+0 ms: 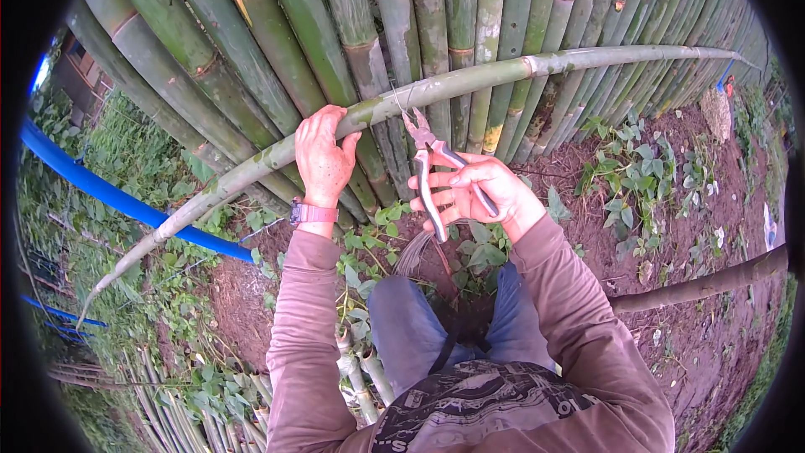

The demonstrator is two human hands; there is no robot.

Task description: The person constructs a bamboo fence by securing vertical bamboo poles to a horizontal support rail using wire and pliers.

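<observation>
A long bamboo pole runs crosswise against a row of upright green bamboo poles. My left hand is wrapped over the crosswise pole, left of the middle. A thin wire loops at that pole, to the right of my left hand. In my right hand is a pair of pliers, with its handles spread apart and its jaws pointing up beside the wire. Whether the jaws touch the wire I cannot tell.
A thick blue pipe curves along the left. Leafy plants grow at the fence's foot. Grey wire-like strands hang near my knees. A thin trunk or pole lies at the right, and cut bamboo lies below left.
</observation>
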